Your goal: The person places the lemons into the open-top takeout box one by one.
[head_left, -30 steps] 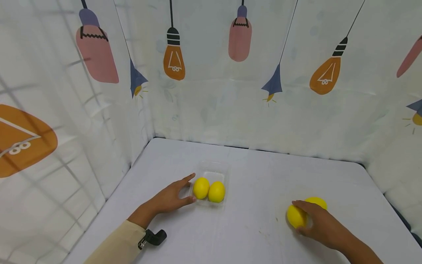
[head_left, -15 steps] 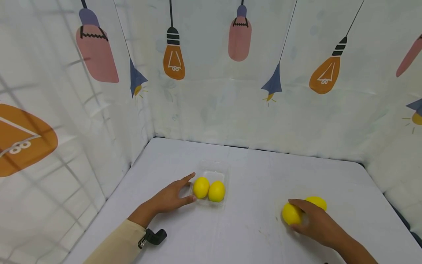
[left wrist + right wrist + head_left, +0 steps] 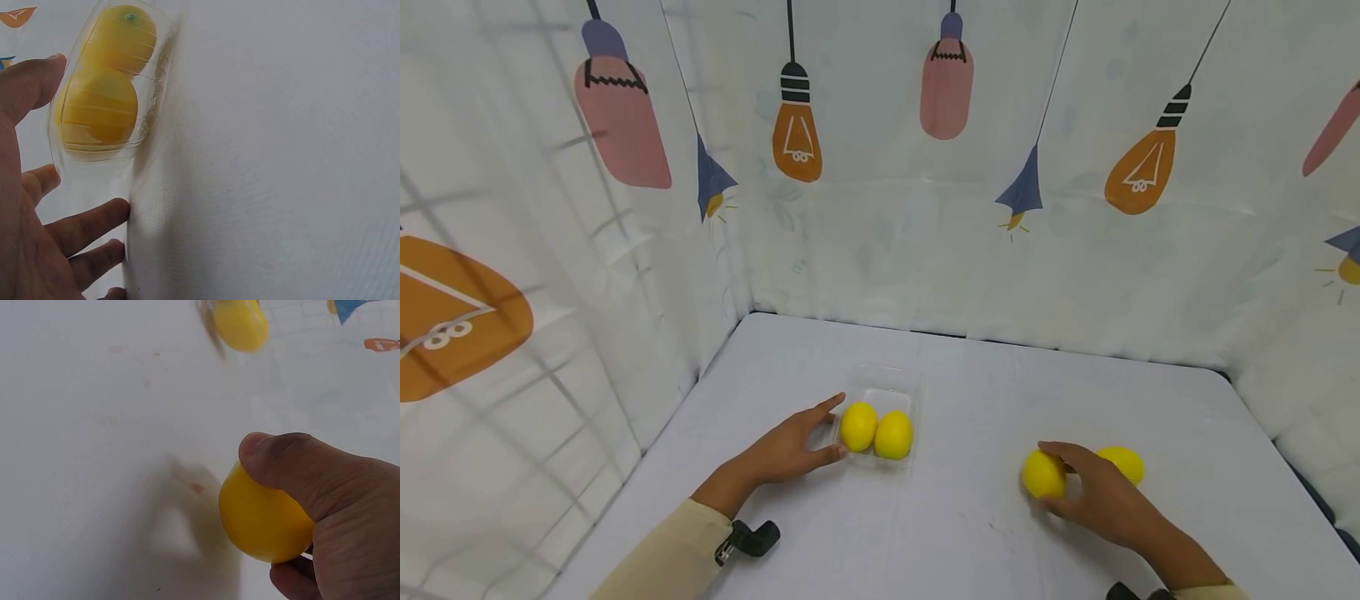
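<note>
In the head view my right hand (image 3: 1108,498) holds a yellow lemon (image 3: 1042,475) between thumb and fingertips, low over the table. The right wrist view shows the thumb across the top of this lemon (image 3: 262,519) and a finger beneath it. Behind that hand lies another lemon (image 3: 1124,463), partly covered by it. My left hand (image 3: 792,447) is at the left side of a clear plastic container (image 3: 891,381), fingers spread and tips right at its wall. Two lemons sit side by side in its near half, one on the left (image 3: 858,427) and one on the right (image 3: 894,436).
A white-covered table (image 3: 970,533) carries everything. Its far edge meets a white curtain (image 3: 887,242) printed with lamps and bulbs, which also runs along the left side. A dark wrist mount (image 3: 754,538) sits at the left sleeve.
My right hand has moved left with the lemon, away from the other lemon, which now shows more. The left hand and container have stayed in place.
</note>
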Tool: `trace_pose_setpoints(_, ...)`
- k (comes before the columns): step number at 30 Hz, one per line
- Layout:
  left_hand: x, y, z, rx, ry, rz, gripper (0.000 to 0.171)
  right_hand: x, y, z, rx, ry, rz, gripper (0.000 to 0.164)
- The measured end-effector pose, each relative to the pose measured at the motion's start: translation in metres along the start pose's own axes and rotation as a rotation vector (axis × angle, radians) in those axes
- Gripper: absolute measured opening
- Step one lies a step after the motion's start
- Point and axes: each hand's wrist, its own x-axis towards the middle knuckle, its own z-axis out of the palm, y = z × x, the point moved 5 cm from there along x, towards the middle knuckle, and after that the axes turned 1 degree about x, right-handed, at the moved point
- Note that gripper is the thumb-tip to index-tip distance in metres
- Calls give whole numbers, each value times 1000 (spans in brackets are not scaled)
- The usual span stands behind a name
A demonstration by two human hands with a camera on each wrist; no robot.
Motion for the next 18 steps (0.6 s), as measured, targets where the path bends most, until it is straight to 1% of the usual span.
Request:
trace_pose_setpoints(5, 0, 0, 1, 2, 0, -5, 91, 8, -5, 1, 22, 28, -41, 79)
trace_pose_setpoints(12, 1, 0, 1, 5, -1, -7, 91, 21, -14, 5, 49, 28, -49, 79)
trace_pose_setpoints(18, 0, -1, 1, 2, 3, -7, 92, 33, -29, 4, 60, 45, -93, 78)
